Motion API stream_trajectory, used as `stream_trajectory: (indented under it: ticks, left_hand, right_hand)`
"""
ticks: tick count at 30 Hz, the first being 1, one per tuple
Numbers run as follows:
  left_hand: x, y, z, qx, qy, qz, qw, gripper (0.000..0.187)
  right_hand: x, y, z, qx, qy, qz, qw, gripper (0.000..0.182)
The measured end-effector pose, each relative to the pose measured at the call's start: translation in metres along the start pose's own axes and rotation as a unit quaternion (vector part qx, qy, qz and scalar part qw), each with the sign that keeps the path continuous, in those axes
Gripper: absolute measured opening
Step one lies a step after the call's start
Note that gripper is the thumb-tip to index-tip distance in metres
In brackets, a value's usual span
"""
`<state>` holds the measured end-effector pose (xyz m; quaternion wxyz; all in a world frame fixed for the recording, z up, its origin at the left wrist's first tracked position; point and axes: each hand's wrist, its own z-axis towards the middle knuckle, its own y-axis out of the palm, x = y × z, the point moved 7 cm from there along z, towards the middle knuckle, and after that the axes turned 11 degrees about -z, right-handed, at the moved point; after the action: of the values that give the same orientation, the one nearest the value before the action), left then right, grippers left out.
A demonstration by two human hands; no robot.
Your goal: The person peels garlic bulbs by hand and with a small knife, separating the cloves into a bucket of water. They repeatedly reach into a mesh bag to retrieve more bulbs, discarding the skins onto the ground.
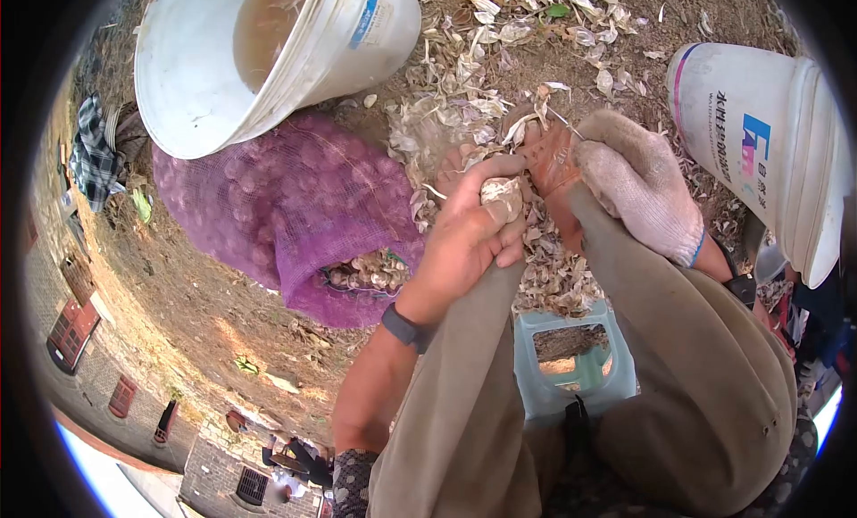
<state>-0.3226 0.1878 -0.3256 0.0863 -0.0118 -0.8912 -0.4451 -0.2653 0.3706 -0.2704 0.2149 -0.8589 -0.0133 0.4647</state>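
The person's left hand [471, 225], bare, has its fingers clamped on a garlic bulb [502, 195], seated beside the thumb. The gloved right hand [641, 181] has its fingers closed on a thin metal tool [561, 122], projecting past the fingertips. A purple mesh bag [234, 201] lies left of the bare fingers; a lettered bucket [754, 134] is right of the gloved ones.
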Motion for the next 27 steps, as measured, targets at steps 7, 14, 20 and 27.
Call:
stream_trajectory:
  ticks: [7,14,20,27]
  left_hand:
    - [0.012,-0.005,0.0,-0.025,0.021,-0.045,0.998,0.054]
    - [0.012,0.004,0.004,-0.014,0.048,-0.034,0.998,0.052]
    - [0.013,0.004,0.004,-0.025,0.072,-0.035,0.996,0.057]
    - [0.01,0.006,0.005,-0.021,0.072,-0.033,0.997,0.056]
  right_hand:
    - [-0.005,0.019,-0.001,-0.146,-0.082,-0.088,0.982,0.017]
    - [-0.014,0.024,-0.004,-0.163,-0.142,-0.105,0.971,0.016]
    - [-0.013,0.025,-0.003,-0.174,-0.112,-0.103,0.973,0.012]
    - [-0.015,0.026,-0.002,-0.169,-0.126,-0.102,0.972,0.013]
